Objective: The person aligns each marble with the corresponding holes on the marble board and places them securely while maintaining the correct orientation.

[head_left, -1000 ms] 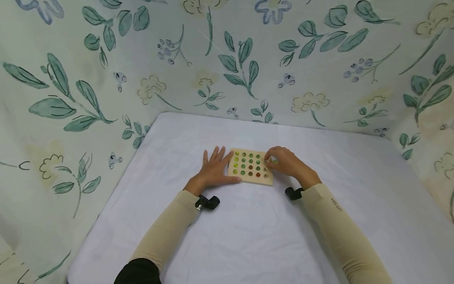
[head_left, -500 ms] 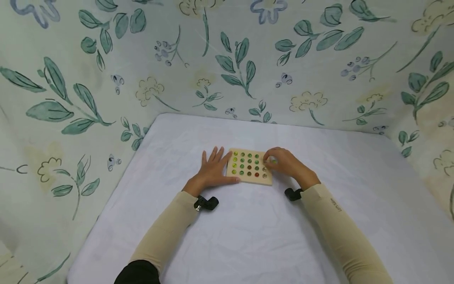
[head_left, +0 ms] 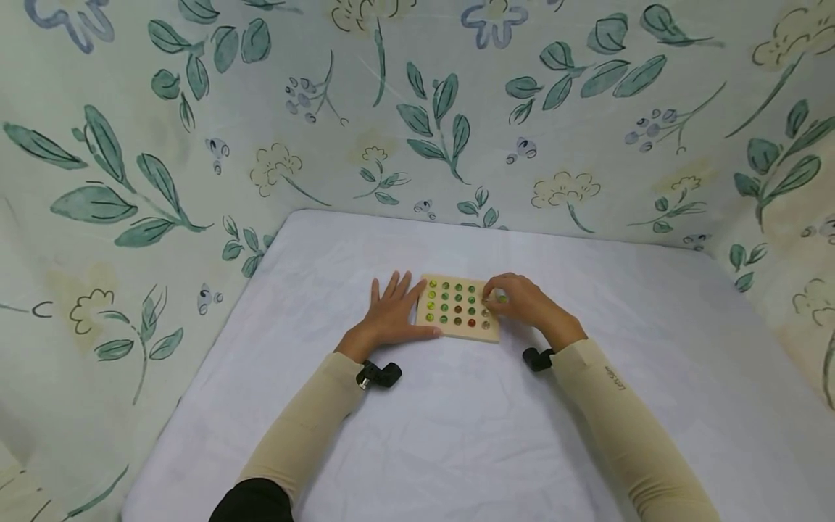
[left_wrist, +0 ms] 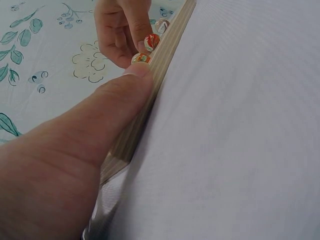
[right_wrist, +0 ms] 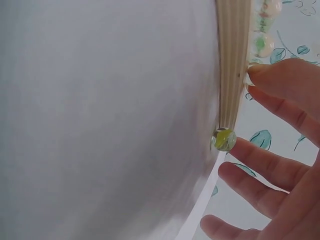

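Note:
A wooden board (head_left: 450, 333) lies on the white cloth, with rows of glass marbles in yellow, green, red-brown and clear. My left hand (head_left: 391, 317) holds its left side with spread fingers, the thumb along the near edge and the index fingertip at the far left corner. At the right-hand column, my right hand (head_left: 525, 301) pinches a mostly hidden marble between thumb and index finger, low over the board. A yellow-green marble (right_wrist: 223, 139) sits by the board's corner in the right wrist view, touching or very close to the middle fingertip. Red-streaked marbles (left_wrist: 152, 42) show beyond the left thumb.
White cloth (head_left: 457, 428) covers the table around the board. Floral fabric (head_left: 365, 130) rises behind the table and at both sides. Each wrist carries a small black camera, such as the left wrist camera (head_left: 385, 375).
Both hands keep their places at the board, and the right hand's pinch looks the same. Only the head view shifts very slightly.

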The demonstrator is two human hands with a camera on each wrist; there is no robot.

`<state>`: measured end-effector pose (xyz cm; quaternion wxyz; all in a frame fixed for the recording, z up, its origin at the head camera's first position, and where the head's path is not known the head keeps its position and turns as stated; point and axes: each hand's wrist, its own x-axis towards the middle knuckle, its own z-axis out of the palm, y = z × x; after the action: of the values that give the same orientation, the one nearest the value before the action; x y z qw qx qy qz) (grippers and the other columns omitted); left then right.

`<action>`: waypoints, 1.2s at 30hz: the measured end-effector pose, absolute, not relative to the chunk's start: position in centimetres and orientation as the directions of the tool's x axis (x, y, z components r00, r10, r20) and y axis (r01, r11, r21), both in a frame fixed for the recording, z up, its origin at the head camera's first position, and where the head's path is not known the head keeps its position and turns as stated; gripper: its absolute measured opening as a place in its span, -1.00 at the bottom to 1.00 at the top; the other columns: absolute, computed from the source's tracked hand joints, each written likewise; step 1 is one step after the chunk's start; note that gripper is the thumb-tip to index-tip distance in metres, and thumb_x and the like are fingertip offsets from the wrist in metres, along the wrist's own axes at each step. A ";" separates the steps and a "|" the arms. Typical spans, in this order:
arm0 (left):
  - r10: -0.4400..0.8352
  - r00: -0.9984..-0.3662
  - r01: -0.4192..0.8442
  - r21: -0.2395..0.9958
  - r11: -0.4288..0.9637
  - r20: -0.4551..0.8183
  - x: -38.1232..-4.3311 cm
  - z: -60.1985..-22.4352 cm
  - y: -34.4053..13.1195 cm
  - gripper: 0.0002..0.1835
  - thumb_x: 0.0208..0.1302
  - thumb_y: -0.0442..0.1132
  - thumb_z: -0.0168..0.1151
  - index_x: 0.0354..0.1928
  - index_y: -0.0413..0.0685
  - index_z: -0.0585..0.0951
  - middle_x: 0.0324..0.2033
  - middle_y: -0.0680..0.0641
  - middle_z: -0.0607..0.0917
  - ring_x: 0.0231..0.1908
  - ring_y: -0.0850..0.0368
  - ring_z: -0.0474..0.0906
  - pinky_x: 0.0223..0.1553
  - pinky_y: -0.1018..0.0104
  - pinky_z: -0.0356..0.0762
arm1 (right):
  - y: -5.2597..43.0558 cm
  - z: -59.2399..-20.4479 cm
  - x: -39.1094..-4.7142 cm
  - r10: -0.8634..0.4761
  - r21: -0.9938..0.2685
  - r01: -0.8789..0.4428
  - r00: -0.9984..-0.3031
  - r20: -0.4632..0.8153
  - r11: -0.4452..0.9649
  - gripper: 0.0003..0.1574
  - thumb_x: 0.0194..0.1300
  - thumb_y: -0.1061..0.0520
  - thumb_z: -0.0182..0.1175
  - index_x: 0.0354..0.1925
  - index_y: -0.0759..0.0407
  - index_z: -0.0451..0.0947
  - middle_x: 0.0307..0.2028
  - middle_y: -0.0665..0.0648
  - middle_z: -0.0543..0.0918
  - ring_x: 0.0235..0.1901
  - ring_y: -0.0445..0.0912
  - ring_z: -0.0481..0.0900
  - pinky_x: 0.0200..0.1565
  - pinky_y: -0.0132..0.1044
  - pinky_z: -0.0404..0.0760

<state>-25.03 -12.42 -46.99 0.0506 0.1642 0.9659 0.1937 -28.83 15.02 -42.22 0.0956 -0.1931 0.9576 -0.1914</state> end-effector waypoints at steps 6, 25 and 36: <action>0.339 -0.940 0.297 0.388 0.872 -0.044 -25.0 -47.0 -12.5 0.22 -0.08 0.61 0.08 0.54 0.23 -0.10 0.52 -0.09 -0.20 0.48 -0.07 -0.47 0.34 -0.18 -0.65 | 15.0 -42.2 -28.7 -0.397 -0.399 -0.325 -0.911 -0.112 0.858 -0.82 0.28 0.05 0.29 -0.14 0.02 0.61 0.19 0.22 0.49 0.25 0.16 0.35 0.26 0.15 0.29; 0.345 -0.938 0.306 0.383 0.872 -0.037 -25.0 -46.8 -12.4 0.20 -0.05 0.59 0.10 0.54 0.21 -0.09 0.52 -0.11 -0.18 0.48 -0.08 -0.44 0.34 -0.21 -0.62 | 15.1 -42.3 -28.7 -0.384 -0.387 -0.317 -0.917 -0.109 0.866 -0.80 0.29 0.05 0.27 -0.11 0.01 0.62 0.21 0.24 0.48 0.25 0.18 0.34 0.24 0.20 0.29; 0.350 -0.936 0.314 0.391 0.865 -0.023 -24.7 -46.7 -12.4 0.21 -0.07 0.59 0.12 0.54 0.18 -0.05 0.51 -0.13 -0.15 0.48 -0.10 -0.41 0.34 -0.22 -0.59 | 15.3 -42.4 -28.6 -0.425 -0.406 -0.360 -0.902 -0.080 0.840 -0.81 0.28 0.08 0.29 -0.12 0.04 0.63 0.17 0.24 0.51 0.25 0.18 0.36 0.26 0.14 0.30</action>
<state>-24.73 -12.45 -46.67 0.0464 0.1722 0.9646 0.1944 -28.65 15.30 -42.42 0.0837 -0.2053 0.9556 -0.1942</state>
